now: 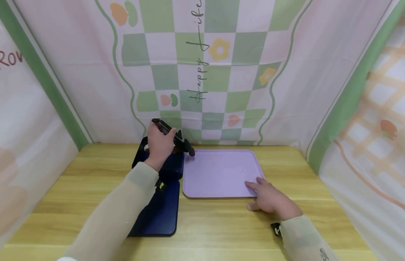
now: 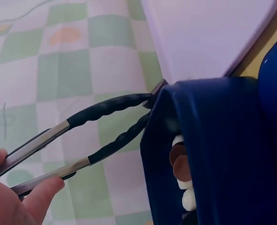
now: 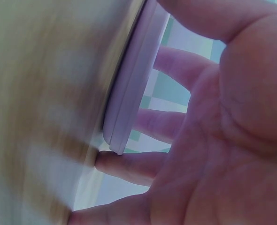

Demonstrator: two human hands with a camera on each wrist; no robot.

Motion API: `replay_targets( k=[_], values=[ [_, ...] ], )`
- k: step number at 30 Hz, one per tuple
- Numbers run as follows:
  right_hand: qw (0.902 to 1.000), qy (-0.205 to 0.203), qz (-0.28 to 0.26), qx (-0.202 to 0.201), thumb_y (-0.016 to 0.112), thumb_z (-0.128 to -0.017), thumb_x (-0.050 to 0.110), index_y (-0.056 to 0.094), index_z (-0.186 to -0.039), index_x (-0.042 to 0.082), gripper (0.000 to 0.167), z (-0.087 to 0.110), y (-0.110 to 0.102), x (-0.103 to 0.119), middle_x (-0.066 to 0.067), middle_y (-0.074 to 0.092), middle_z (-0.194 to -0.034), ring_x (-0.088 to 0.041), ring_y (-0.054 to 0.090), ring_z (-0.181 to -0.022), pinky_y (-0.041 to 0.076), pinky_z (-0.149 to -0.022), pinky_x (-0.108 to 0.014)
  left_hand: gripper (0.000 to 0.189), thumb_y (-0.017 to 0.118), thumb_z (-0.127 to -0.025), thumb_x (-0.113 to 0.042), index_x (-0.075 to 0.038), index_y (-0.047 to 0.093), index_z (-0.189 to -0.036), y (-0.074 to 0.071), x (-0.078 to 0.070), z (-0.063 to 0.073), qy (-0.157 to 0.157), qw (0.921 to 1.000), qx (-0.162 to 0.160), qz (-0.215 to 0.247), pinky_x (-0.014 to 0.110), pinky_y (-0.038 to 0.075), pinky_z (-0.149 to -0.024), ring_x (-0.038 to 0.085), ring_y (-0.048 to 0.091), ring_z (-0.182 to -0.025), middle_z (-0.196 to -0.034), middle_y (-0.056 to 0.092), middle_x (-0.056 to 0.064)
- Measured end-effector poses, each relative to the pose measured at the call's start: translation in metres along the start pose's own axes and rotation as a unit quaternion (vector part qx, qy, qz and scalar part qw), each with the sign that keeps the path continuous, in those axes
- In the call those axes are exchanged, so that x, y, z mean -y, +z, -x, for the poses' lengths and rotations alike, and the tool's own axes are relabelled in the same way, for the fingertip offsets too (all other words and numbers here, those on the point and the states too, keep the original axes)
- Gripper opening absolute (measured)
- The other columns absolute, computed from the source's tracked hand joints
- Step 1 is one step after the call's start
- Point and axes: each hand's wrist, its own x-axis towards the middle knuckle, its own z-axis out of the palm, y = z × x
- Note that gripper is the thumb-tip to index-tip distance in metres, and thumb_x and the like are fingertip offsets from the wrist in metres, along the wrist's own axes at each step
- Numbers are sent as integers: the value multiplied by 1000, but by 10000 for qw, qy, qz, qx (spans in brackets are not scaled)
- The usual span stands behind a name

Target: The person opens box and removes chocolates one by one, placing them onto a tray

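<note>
We are holding a pair of tongs [image 1: 172, 136] in our left hand [image 1: 160, 145], fingers [image 2: 42, 192] curled round the metal arms near the hinge end. The black-gripped tips are reaching into the dark blue box [image 2: 213, 154] standing at the far left of the table [image 1: 222, 224]. The left wrist view is showing round brown and white pieces [image 2: 180, 168] inside the box, right beside the tips; we cannot tell whether the tongs are pinching one. The box's flat blue lid [image 1: 161, 214] is lying just near of it.

Our right hand [image 1: 271, 197] is resting flat on the near right corner of the purple tray [image 1: 219, 170], fingers [image 3: 143, 166] straight and spread apart, one pressing at the tray's rim, the thumb on the table. The tray is sitting just right of the box, touching or nearly touching it.

Judging progress: nothing is lying on the tray, the pieces we can see are all in the box, so any moving across looks barely begun.
</note>
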Motion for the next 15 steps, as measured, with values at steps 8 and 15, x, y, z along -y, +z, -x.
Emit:
replay_targets(
  k=[8, 15],
  values=[
    [10000, -19, -21, -3, 86, -76, 28, 49, -145, 2, 83, -1, 0, 0, -44, 21, -148, -71, 24, -126, 26, -101, -73, 37, 72, -94, -28, -7, 49, -114, 20, -1, 12, 615, 9958, 163, -666, 43, 49, -70, 28, 57, -83, -105, 49, 12],
    [10000, 7, -50, 8, 86, -77, 27, 49, -145, 2, 82, 0, 0, 0, -44, 21, -148, -71, 24, -126, 26, -101, -73, 41, 71, -95, -28, -5, 49, -120, 31, -2, 21, 1008, 9894, 307, -1004, 45, 51, -74, 31, 58, -86, -109, 50, 13]
  ],
)
